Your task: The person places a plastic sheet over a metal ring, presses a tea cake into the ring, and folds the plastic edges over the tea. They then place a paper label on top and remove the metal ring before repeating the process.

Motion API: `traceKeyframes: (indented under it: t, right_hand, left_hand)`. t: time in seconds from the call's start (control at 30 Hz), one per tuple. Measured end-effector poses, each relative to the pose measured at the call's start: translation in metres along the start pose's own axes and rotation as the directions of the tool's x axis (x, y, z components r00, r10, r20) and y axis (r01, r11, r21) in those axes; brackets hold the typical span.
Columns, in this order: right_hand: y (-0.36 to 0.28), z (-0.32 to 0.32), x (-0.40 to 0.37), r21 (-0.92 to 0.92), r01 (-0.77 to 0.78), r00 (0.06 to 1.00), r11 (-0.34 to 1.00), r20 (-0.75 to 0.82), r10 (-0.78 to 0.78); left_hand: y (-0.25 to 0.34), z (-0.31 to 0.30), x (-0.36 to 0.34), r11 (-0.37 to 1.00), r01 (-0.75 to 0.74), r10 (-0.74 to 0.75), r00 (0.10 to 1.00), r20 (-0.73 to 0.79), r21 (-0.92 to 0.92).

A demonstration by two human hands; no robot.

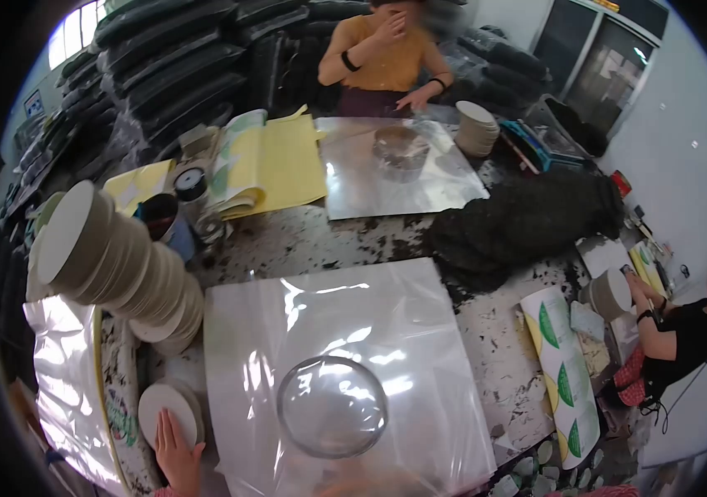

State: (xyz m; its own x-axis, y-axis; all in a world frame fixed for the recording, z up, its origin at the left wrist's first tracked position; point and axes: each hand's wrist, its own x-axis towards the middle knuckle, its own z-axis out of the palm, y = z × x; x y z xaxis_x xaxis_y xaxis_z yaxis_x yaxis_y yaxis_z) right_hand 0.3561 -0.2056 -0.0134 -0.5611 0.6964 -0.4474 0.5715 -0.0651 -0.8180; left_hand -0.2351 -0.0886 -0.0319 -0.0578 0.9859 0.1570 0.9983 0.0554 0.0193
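Note:
My left hand (178, 454) rests with its fingers stretched out on a short stack of round grey-white discs (170, 403) at the lower left. To its right lie clear plastic sheets (246, 348), shiny and square, with a round clear dish-like form (333, 407) showing at their middle. A tall leaning stack of similar discs (113, 257) stands above my left hand. My right hand is not visible; only a blurred skin-toned patch shows at the bottom edge.
Across the table (287, 240), a person stands behind another shiny sheet (353, 182). Yellow paper (291, 166), a dark cloth heap (527, 219) and a green-patterned roll (559, 373) lie around. Another person at the right touches a disc stack (610, 294).

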Motion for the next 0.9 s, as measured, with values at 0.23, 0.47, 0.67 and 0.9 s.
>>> traceKeyframes:
  t: [0.23, 0.47, 0.67, 0.9]
  right_hand:
    - [0.058, -0.319, 0.157, -0.216, -0.005, 0.163, 0.976, -0.964, -0.213]
    - [-0.029, -0.439, 0.278, -0.388, -0.339, -0.017, 0.857, -0.909, -0.418]
    - [-0.021, -0.491, 0.302, -0.238, -0.036, -0.115, 0.971, -0.964, -0.241]
    - [0.037, -0.513, 0.225, -0.160, -0.586, -0.298, 0.795, -0.869, -0.394]
  left_hand:
    - [0.017, -0.002, 0.004, 0.950, -0.073, 0.131, 0.976, -0.173, 0.302]
    - [0.008, -0.012, 0.004, 0.990, 0.000, 0.003, 1.000, -0.021, 0.141]
    - [0.011, -0.015, 0.001, 0.987, 0.003, -0.002, 1.000, -0.001, 0.158]
    - [0.009, -0.008, 0.004, 0.994, 0.001, 0.006, 0.998, -0.065, 0.111]
